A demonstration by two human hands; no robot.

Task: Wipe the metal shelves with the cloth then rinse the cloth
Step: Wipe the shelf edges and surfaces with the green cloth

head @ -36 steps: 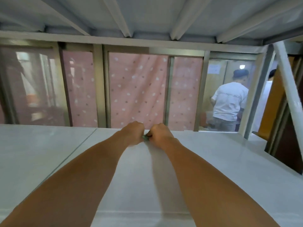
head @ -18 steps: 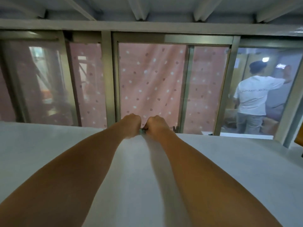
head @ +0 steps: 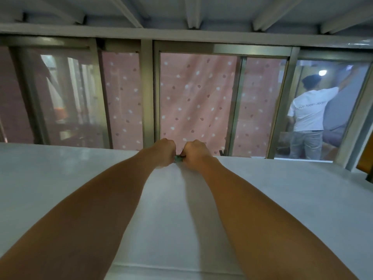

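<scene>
- Both forearms were stretched out over the shelf [head: 60,178], a pale, smooth metal surface that filled the near and middle part of the view.
- The left hand [head: 163,151] and right hand [head: 194,152] were side by side at the far edge of the shelf, knuckles almost touching.
- Fingers of both hands were curled into tight fists. The fingertips were turned away from the camera and could not be seen.
- The cloth [head: 178,158] showed only as a small green-grey scrap in the gap between the two fists, low against the shelf surface. Each hand gripped it from its own side, and the rest of it was hidden inside the hands.
- A shadow from the right forearm lay on the shelf between the arms.
- The ribbed underside of the upper shelf [head: 181,9] ran across the top of the view.
- Beyond the far edge stood a window frame [head: 148,93] with several panes. A pink spotted curtain [head: 197,98] hung behind the middle panes.
- Through the far right pane, a person in a white T-shirt [head: 308,114] stood facing away, one arm raised toward a wall.
</scene>
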